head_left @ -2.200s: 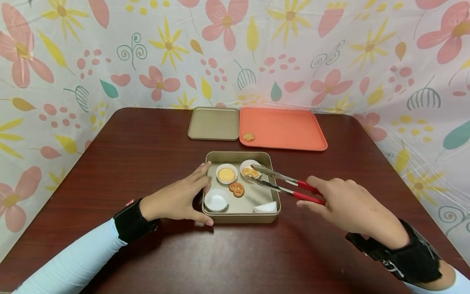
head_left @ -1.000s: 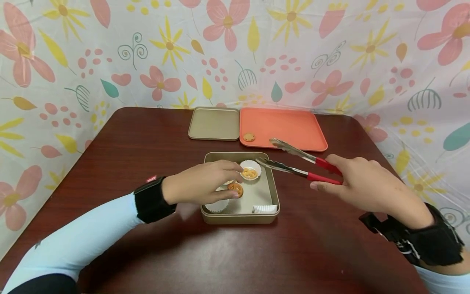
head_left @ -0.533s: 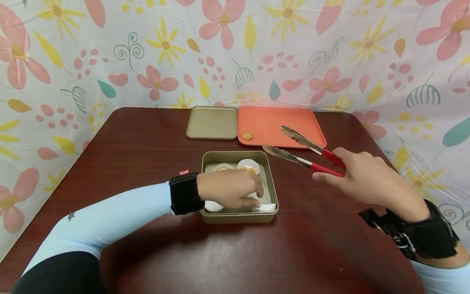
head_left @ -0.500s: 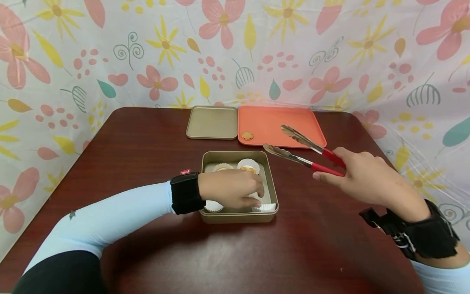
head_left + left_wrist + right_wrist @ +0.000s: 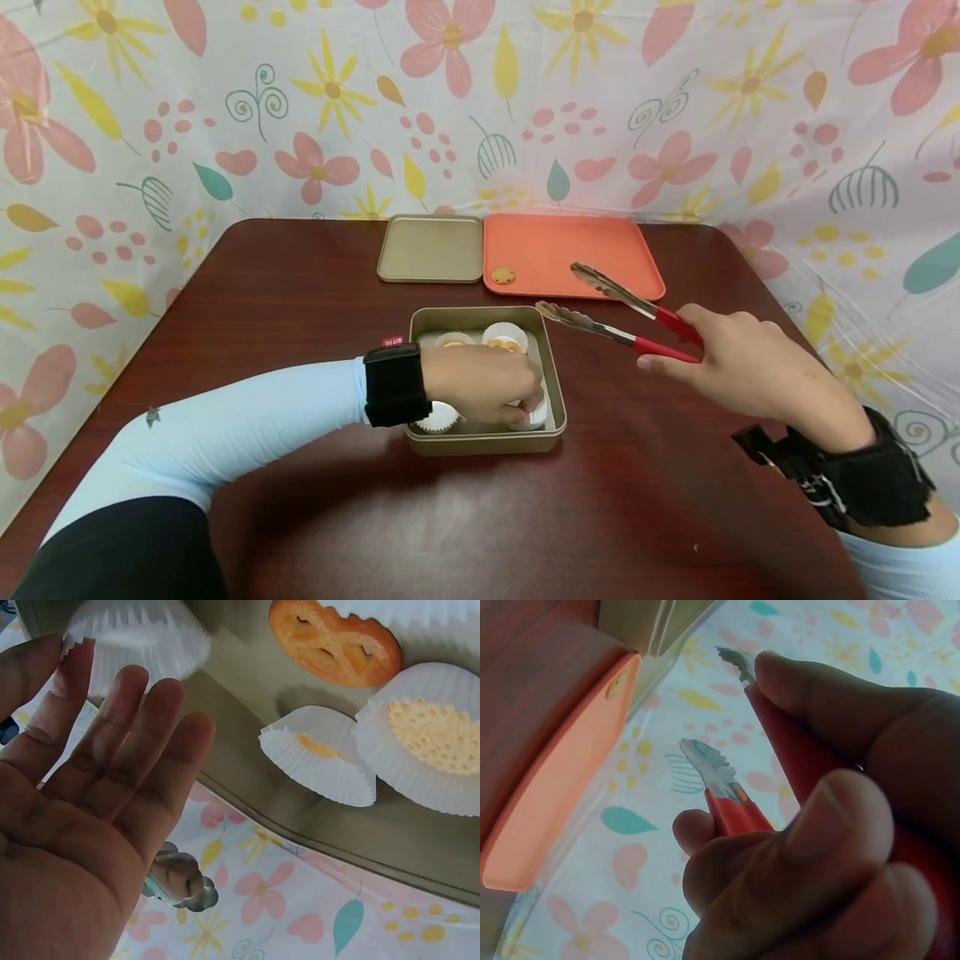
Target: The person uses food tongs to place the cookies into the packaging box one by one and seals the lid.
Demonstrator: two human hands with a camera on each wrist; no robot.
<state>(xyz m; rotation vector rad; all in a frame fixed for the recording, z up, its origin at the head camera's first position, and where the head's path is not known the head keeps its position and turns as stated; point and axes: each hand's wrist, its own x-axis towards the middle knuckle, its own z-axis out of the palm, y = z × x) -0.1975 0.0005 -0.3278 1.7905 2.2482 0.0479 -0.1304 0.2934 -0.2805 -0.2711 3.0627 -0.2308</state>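
Note:
My left hand (image 5: 483, 383) reaches into the khaki tin (image 5: 487, 447), thumb and index finger pinching the edge of a white paper baking cup (image 5: 150, 649) at the tin's near right corner. The other fingers extend loosely. A brown pretzel (image 5: 337, 641) lies in the tin, hidden under the hand in the head view. Beside it, a round yellow cracker (image 5: 439, 735) sits in a second paper cup; small pretzels (image 5: 507, 343) fill a third. Another paper cup (image 5: 437, 418) stands near left. My right hand (image 5: 750, 367) holds red-handled tongs (image 5: 663, 348), their tips spread right of the tin.
Behind the tin lie a flat khaki tray (image 5: 431, 250) and, touching its right side, a coral tray (image 5: 600, 242). A cookie (image 5: 503, 275) rests in the coral tray's near left corner. A flowered cloth (image 5: 480, 108) hangs behind the dark wooden table (image 5: 315, 283).
My left hand has left the tin's left rim, crossed to the right inside it, and lifted a paper cup upright. The tongs have moved back from the pretzels, up and right, tips spreading wider.

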